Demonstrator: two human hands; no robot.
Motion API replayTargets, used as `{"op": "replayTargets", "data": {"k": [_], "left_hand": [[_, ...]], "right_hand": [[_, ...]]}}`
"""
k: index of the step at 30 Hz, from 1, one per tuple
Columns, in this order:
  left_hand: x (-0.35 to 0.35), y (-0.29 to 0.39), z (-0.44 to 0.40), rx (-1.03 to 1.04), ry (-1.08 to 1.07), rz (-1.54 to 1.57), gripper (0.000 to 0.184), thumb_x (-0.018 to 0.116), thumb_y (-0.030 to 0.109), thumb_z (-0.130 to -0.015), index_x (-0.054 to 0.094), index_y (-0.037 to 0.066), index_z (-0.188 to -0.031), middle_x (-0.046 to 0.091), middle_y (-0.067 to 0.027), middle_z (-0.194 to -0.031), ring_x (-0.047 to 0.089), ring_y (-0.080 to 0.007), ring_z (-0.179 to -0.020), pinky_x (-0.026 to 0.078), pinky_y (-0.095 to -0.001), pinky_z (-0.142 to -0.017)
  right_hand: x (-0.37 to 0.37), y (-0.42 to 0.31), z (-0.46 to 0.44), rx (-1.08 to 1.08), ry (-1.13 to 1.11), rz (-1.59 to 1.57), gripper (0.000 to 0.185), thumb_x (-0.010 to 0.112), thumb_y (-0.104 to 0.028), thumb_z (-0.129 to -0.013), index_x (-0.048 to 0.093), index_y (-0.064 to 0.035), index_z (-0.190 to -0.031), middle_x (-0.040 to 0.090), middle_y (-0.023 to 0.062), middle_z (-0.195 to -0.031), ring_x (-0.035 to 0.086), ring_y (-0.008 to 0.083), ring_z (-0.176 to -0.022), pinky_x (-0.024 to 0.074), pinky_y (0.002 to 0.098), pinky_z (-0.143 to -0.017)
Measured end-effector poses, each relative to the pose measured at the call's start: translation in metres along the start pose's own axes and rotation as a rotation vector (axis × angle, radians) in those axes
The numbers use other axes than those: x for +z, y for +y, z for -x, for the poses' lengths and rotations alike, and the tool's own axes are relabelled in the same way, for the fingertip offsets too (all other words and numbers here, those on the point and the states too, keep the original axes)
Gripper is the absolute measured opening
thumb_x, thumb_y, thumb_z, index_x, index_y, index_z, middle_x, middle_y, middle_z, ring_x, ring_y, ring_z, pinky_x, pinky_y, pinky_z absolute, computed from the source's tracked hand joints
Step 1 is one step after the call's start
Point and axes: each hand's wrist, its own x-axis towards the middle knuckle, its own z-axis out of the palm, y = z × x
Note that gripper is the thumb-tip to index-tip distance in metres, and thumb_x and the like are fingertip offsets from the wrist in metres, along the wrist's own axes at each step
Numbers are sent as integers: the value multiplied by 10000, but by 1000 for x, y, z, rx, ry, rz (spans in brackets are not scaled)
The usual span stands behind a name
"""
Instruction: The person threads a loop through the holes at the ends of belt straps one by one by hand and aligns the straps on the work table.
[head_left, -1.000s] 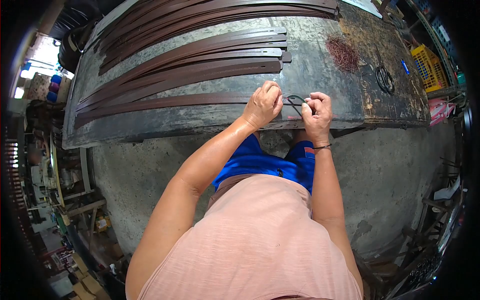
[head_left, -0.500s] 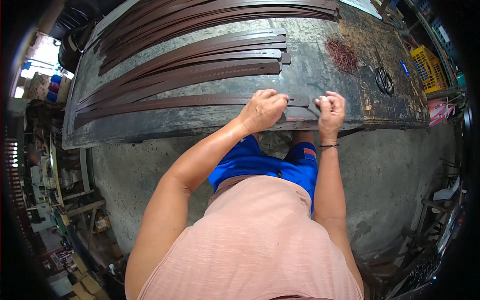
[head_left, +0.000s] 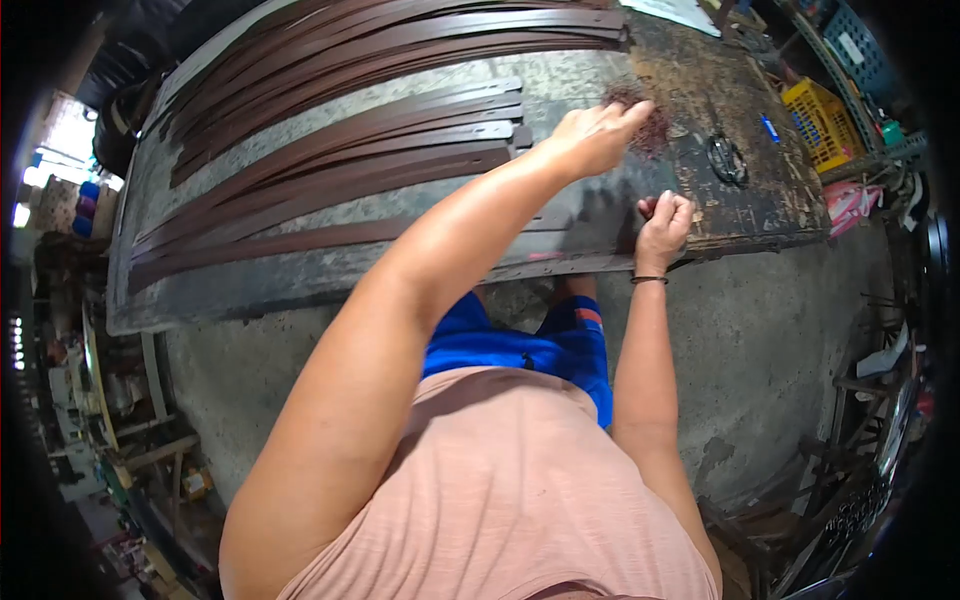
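A loose, tangled heap of thin, dark-red strands (head_left: 656, 135) lies toward the right part of the dark, scuffed desk (head_left: 575, 72), beyond the right hand. It should handle as something very light, soft and springy, apt to snag and trail stray ends; a pinch into the thick middle would likely gather more than a tug at its fringe. The left hand (head_left: 598, 137) is over the heap's near left edge, fingers bent toward it; I cannot tell whether its grip has closed on any strands. The right hand (head_left: 668, 225) is at the desk's near edge, its grip curled in, with a small dark-red piece (head_left: 648, 206) showing at the fingertips. Beneath the left forearm passes a single long, flat, dark-brown strap (head_left: 300, 244); past it lie a fanned group of similar brown straps (head_left: 420, 172) and a larger brown bundle (head_left: 420, 40). Right of the heap are black, loop-handled scissors (head_left: 727, 160) and a slim blue pen (head_left: 769, 128), with a yellow plastic crate (head_left: 822, 125) farther out.
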Motion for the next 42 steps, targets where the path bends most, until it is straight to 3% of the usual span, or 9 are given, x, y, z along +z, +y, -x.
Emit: {"op": "replayTargets", "data": {"k": [4, 6, 10, 13, 16, 18, 22, 29, 42], "left_hand": [[-23, 2, 12, -36, 61, 2, 138, 537, 140, -909, 602, 85, -1018, 631, -133, -847, 648, -373, -847, 520, -462, -666], [-55, -8, 50, -23, -129, 17, 211, 599, 189, -900, 630, 108, -1092, 616, -140, -923, 636, -343, -873, 510, -452, -720], [-63, -13, 154, 7, -71, 26, 310, 687, 267, -854, 644, 161, -1142, 592, -91, -921, 588, -287, -850, 484, -416, -712], [-54, -5, 190, 2, -1, -169, 349, 710, 257, -830, 642, 180, -1164, 596, -63, -967, 567, -257, -891, 457, -393, -753], [-54, -1, 189, -58, -38, -192, 340, 724, 239, -812, 655, 152, -1134, 601, -53, -1014, 556, -238, -937, 433, -387, -784], [-51, -4, 192, -85, -5, -141, 305, 724, 226, -809, 664, 130, -1092, 604, -58, -1016, 560, -245, -939, 442, -388, -786], [-46, -10, 196, -180, 58, -49, 198, 720, 178, -806, 676, 75, -969, 611, -72, -1013, 571, -267, -946, 466, -389, -812], [-46, -11, 196, -210, 82, -17, 172, 723, 152, -800, 673, 62, -939, 615, -82, -997, 574, -278, -941, 476, -391, -825], [-46, -11, 196, -208, 81, -16, 173, 720, 149, -800, 671, 67, -943, 614, -77, -998, 574, -275, -951, 477, -394, -829]], "right_hand": [[1, -10, 3, 72, 10, -47, 192, 549, -174, -1001, 507, -14, -904, 599, 71, -830, 601, 113, -719, 573, 269, -687], [-1, -10, 4, 79, -5, -114, 183, 554, -163, -996, 517, -11, -901, 599, 75, -829, 612, 123, -723, 576, 273, -695], [3, -15, 5, 111, -5, -112, 145, 571, -140, -976, 557, -9, -916, 637, 88, -829, 645, 149, -716, 588, 301, -703], [11, -26, 24, -78, -175, -88, 84, 558, -67, -947, 589, 9, -929, 621, 107, -945, 664, 163, -755, 578, 310, -724], [23, -36, 52, -224, -380, 44, 96, 617, -38, -894, 592, 13, -816, 583, 90, -1059, 638, 135, -818, 515, 266, -697], [36, -52, 75, -67, -413, -87, 76, 648, -13, -853, 611, -1, -787, 580, 94, -1077, 613, 123, -818, 490, 254, -664], [34, -48, 81, -188, -507, 193, 49, 675, -23, -811, 632, -12, -790, 597, 102, -1069, 583, 124, -778, 472, 255, -624], [35, -47, 81, -251, -546, 227, 60, 684, -4, -776, 626, -5, -791, 589, 136, -1071, 603, 241, -934, 502, 327, -771], [35, -48, 80, -286, -572, 250, 64, 683, -6, -780, 623, 1, -798, 585, 140, -1073, 600, 250, -943, 503, 338, -796]]}}
